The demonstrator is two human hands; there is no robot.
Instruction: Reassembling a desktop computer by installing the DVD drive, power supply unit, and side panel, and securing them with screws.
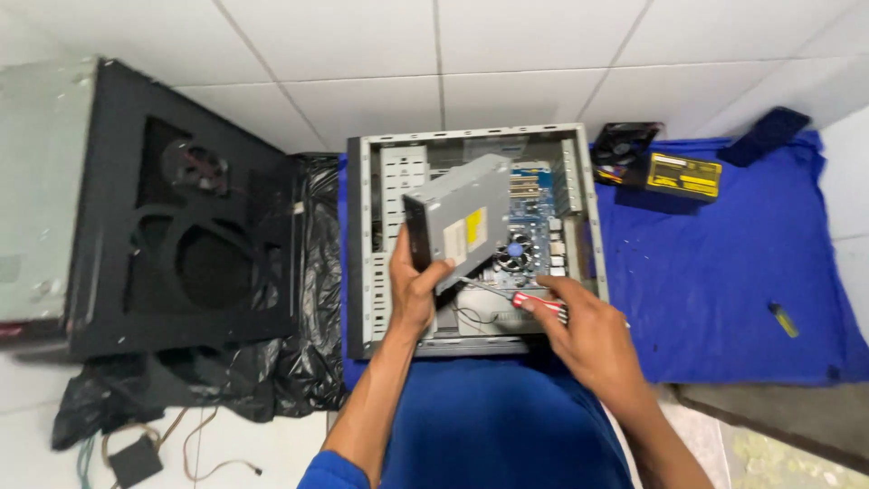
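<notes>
An open grey computer case [362, 235] lies flat on a blue cloth, with its motherboard [534, 226] showing inside. My left hand [412, 290] grips a grey optical drive [462, 217] by its lower corner and holds it tilted above the case. To the right, my right hand [584, 330] is closed on a red-handled screwdriver [534, 302], whose thin shaft points left toward the underside of the drive.
A black side panel [181, 217] with round vents lies at left over a black plastic bag [308, 299]. On the blue cloth [733, 272] sit a fan [625, 145], a black box with a yellow label [683, 174], a dark flat object [765, 136] and a small yellow tool [784, 320].
</notes>
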